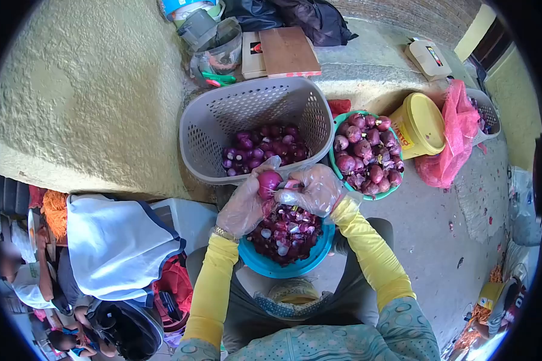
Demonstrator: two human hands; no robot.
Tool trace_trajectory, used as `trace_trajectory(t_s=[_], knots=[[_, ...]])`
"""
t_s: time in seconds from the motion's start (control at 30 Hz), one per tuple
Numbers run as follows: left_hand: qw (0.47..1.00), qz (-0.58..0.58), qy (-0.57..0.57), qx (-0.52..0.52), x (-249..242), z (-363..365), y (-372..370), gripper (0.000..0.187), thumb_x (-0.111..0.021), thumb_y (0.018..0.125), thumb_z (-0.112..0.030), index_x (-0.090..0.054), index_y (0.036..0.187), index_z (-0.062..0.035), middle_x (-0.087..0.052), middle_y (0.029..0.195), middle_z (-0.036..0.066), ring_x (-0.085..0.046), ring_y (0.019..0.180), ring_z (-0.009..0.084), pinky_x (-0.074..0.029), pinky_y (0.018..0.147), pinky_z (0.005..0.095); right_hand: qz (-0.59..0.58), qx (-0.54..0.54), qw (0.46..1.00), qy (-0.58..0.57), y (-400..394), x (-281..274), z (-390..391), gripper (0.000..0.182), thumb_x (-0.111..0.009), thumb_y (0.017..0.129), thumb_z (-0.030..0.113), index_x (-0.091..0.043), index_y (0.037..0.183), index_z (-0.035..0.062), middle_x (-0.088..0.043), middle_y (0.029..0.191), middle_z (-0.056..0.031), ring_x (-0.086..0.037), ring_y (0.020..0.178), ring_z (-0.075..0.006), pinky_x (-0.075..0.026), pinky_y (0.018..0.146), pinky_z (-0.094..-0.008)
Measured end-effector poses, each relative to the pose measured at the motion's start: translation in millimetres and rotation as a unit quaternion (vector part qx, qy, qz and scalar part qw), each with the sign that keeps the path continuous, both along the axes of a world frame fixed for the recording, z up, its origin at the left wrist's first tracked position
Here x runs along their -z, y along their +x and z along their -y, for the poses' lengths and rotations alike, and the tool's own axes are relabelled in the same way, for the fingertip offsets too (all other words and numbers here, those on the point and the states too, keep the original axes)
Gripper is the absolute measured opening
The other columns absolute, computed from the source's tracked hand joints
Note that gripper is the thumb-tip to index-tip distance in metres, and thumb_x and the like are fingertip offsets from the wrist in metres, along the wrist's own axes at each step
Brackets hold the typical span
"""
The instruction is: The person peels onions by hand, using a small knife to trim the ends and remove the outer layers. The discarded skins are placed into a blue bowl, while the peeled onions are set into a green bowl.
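Resting between both gloved hands, the onion (269,182) looks purple, glossy, half-peeled.

1. Rough yellow plastered wall (84,90) on the left, lit by bright daylight.
2. Grey concrete ledge (367,69) along the top, carrying a wooden board (289,51), a dark bundle of cloth (301,18) and a white box (429,58).
3. Grey concrete floor (433,234) on the right, strewn with purple peel scraps.
4. Brick wall (415,15) at upper right.
5. Yellow bucket (418,125) and pink mesh sack (451,135) beside the ledge.
6. White cloth (117,243) lower left, other people beyond.
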State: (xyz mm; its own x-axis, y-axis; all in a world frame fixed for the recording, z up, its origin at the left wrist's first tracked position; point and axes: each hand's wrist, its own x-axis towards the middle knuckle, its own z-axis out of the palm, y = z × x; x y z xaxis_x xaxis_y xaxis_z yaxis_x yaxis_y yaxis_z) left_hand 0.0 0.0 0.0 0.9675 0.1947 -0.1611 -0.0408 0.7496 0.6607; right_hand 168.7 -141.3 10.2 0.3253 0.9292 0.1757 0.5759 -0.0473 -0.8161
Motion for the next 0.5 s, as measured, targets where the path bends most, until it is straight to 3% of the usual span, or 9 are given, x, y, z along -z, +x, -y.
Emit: trace_trajectory(t_s=[0.07, 0.17, 0.27, 0.3, 0.37, 0.5], knots=[[0.996, 0.002, -0.090, -0.029, 0, 2, 1, 0.047, -0.063, 0.102, -0.033, -0.047, 0.140, -0.0101, -0.055, 0.129, 0.006, -0.058, 0.119, 0.0178, -0.052, 0.101, 0.0331, 0.061, -0.009, 0.998, 0.002, -1, -4, 0, 0.063, -0.068, 0.084, 0.068, -0.079, 0.084, 0.0069, -0.068, 0.069, -0.0175, -0.068, 0.066, -0.0378, -0.053, 0.065, -0.0453], [0.998, -0.031, -0.035, -0.034, -1, 0, -1, 0.043, -0.060, 0.104, -0.034, -0.049, 0.138, -0.0093, -0.058, 0.121, 0.004, -0.061, 0.111, 0.0150, -0.056, 0.093, 0.0297, 0.075, -0.020, 0.996, -0.036, -5, 1, 0, 0.050, -0.077, 0.083, 0.056, -0.076, 0.078, 0.0068, -0.066, 0.063, -0.0156, -0.066, 0.061, -0.0365, -0.051, 0.060, -0.0436], [0.995, -0.042, -0.061, -0.070, 11, -1, 4, 0.044, -0.060, 0.104, -0.036, -0.051, 0.138, -0.0087, -0.060, 0.115, 0.003, -0.063, 0.103, 0.0124, -0.056, 0.086, 0.0262, 0.116, -0.029, 0.993, -0.023, -8, 1, -2, 0.048, -0.080, 0.080, 0.056, -0.076, 0.074, 0.0081, -0.065, 0.062, -0.0146, -0.066, 0.060, -0.0356, -0.051, 0.058, -0.0438], [0.995, -0.042, -0.061, -0.070, 14, -3, 4, 0.044, -0.060, 0.104, -0.036, -0.051, 0.138, -0.0087, -0.060, 0.115, 0.003, -0.063, 0.103, 0.0124, -0.056, 0.086, 0.0262, 0.117, -0.030, 0.992, -0.023, -9, 2, -2, 0.048, -0.080, 0.080, 0.056, -0.076, 0.074, 0.0081, -0.065, 0.062, -0.0146, -0.066, 0.060, -0.0356, -0.051, 0.058, -0.0438], [0.996, -0.056, -0.036, -0.059, 16, -8, 1, 0.044, -0.061, 0.104, -0.036, -0.052, 0.137, -0.0081, -0.061, 0.110, 0.003, -0.062, 0.098, 0.0116, -0.055, 0.087, 0.0272, 0.133, -0.040, 0.989, -0.043, -9, 2, -1, 0.051, -0.071, 0.081, 0.067, -0.080, 0.082, 0.0170, -0.069, 0.067, -0.0136, -0.068, 0.064, -0.0357, -0.054, 0.063, -0.0449], [0.993, -0.057, -0.023, -0.098, 12, -4, 5, 0.043, -0.061, 0.104, -0.035, -0.052, 0.137, -0.0081, -0.061, 0.111, 0.003, -0.061, 0.097, 0.0111, -0.054, 0.087, 0.0283, 0.114, -0.054, 0.991, -0.039, -2, -6, 1, 0.053, -0.076, 0.077, 0.066, -0.078, 0.080, 0.0133, -0.070, 0.069, -0.0133, -0.070, 0.066, -0.0358, -0.055, 0.064, -0.0448]])
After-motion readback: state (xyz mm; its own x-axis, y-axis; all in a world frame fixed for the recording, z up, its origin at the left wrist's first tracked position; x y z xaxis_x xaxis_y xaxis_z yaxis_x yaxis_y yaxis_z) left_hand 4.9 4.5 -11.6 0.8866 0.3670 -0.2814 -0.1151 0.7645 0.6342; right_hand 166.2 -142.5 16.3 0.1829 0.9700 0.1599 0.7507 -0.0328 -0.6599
